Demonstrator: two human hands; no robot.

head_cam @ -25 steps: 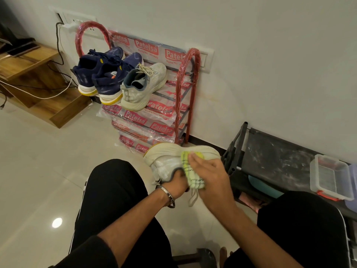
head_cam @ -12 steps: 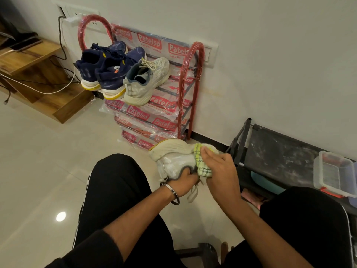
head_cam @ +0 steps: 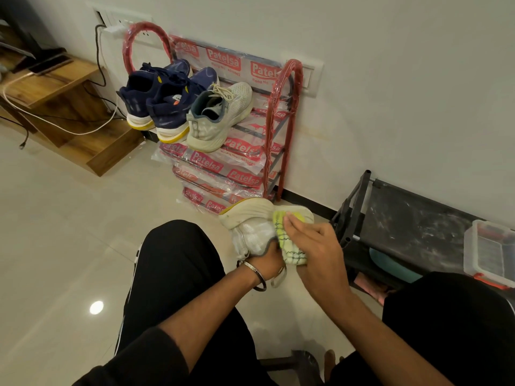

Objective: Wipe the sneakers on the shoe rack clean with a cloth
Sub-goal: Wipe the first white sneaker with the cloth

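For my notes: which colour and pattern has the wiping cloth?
Yellow-green cloth with dark check lines; head view.

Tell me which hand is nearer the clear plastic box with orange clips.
Right. The right hand, pressing the yellow-green checked cloth on the white sneaker, lies between the left hand and the clear plastic box; neither touches it.
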